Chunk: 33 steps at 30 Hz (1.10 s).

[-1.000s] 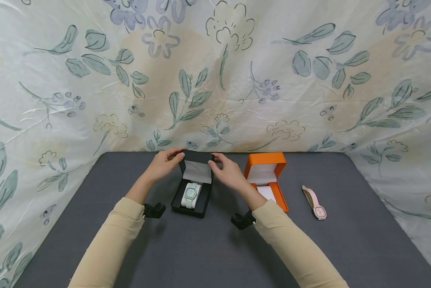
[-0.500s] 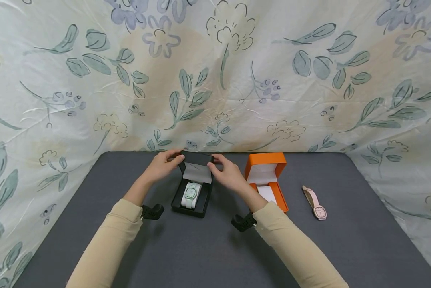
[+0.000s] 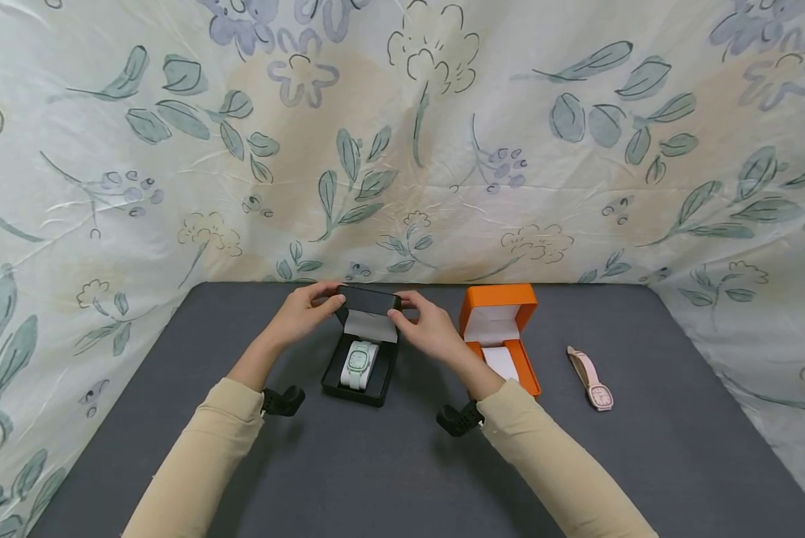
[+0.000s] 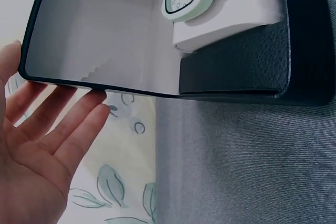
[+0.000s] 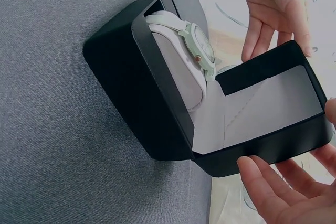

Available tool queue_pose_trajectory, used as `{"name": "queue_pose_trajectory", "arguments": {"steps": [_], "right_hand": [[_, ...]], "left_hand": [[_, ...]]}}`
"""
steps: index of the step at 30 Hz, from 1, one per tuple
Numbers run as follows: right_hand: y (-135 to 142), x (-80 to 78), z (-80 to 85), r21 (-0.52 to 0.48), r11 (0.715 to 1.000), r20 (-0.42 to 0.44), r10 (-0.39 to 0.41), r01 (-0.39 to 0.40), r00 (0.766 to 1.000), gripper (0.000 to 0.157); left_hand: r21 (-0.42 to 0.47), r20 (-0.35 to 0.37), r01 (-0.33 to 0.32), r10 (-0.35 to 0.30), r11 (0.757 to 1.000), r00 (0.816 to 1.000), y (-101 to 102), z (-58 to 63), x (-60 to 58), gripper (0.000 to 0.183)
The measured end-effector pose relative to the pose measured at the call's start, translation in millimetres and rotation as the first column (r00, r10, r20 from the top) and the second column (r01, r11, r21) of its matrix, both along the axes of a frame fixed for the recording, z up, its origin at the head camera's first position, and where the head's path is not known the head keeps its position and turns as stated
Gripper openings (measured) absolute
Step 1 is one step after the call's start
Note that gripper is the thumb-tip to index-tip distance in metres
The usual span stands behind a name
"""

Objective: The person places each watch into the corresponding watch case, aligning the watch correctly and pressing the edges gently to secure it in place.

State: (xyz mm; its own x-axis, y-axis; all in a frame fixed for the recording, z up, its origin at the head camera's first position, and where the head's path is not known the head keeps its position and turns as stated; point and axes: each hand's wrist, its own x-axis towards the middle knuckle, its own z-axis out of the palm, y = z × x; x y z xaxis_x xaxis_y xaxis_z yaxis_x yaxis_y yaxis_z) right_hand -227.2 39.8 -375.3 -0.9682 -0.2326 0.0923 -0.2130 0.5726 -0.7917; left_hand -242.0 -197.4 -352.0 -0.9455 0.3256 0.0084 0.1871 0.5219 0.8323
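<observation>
A black watch box [image 3: 352,394] stands with its lid [image 3: 368,300] raised, its white lining showing. Strapped round a white cushion inside is a pale mint-green wristwatch [image 3: 358,362]. My left hand [image 3: 303,311] holds the lid's left corner; in the left wrist view the thumb is at its front edge and the fingers [image 4: 84,121] lie along its side. At the opposite corner, my right hand [image 3: 429,325] grips the lid, thumb in front. The right wrist view shows the right fingers [image 5: 257,182] against the lid's side wall.
To the right, an orange watch box [image 3: 526,370] stands open with a white cushion [image 3: 500,362] in it, partly behind my right forearm. Farther right a pink wristwatch [image 3: 591,379] lies on the dark grey table [image 3: 375,478]. A floral curtain [image 3: 442,149] hangs behind the table's back edge.
The black box's lid has tipped slightly forward, showing more of its top, and both hands have moved with it. The orange box and pink wristwatch stay put.
</observation>
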Motion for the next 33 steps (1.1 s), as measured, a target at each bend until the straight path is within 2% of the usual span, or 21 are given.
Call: {"name": "queue_pose_trajectory", "arguments": {"steps": [2, 6, 8, 17, 27, 33], "right_hand": [[0, 0.5, -0.8, 0.000, 1.000, -0.018, 0.009, -0.009, 1.000, 0.040], [0, 2.0, -1.5, -0.006, 1.000, -0.044, 0.026, -0.026, 0.999, 0.039], [0, 2.9, -1.4, -0.008, 0.999, -0.046, 0.031, -0.031, 0.998, 0.038], [1, 8.3, -3.0, -0.012, 0.997, -0.079, 0.075, -0.076, 0.994, 0.037], [1, 17.1, -6.0, 0.004, 0.990, -0.132, 0.137, -0.138, 0.982, 0.036], [-2, 22.9, -7.5, 0.050, 0.990, -0.179, 0.140, -0.134, 0.974, 0.037]], "left_hand": [[-0.007, -0.013, -0.002, 0.002, 1.000, 1.000, -1, -2.6, 0.5, 0.049], [-0.023, -0.046, -0.013, 0.012, 1.000, 0.999, -7, -17.6, -3.9, 0.051], [-0.024, -0.048, -0.026, 0.025, 0.999, 0.999, -7, -19.0, -2.8, 0.049], [-0.002, -0.071, -0.026, 0.026, 1.000, 0.997, -9, -22.6, 5.2, 0.042], [-0.042, -0.130, 0.000, -0.005, 0.999, 0.992, -14, -22.7, 15.9, 0.040], [-0.057, -0.142, 0.006, -0.014, 0.998, 0.990, -15, -23.9, 22.0, 0.042]]}}
